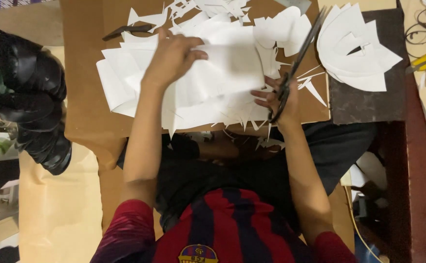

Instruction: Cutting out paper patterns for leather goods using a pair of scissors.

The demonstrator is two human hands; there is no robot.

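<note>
Head view: nearest the camera, a red and dark blue striped shirt [222, 229] is seen at the bottom edge, with both bare forearms stretched away from it towards a brown cardboard board [84, 97] that serves as the work surface. Just beyond the near edge of that board, the right hand [281, 100] is found, its fingers closed through the handles of a pair of black scissors [298, 61]; the blades are seen shut or nearly shut and angled away towards the far right of the board. A little farther in, the left hand [171, 56] is laid on a white paper sheet [222, 68], which is gripped by the curled fingers and thumb at its left part. The sheet is held over the middle of the board, above a spread heap of white paper offcuts [125, 83] that reaches the board's near edge. To the right of the board, a stack of cut white paper shapes [354, 48] is rested on a dark slab [369, 104]. Off the board's left side, a pile of black moulded pieces [32, 92] is seen. At the board's far edge, more jagged white scraps [198, 7] are scattered.
</note>
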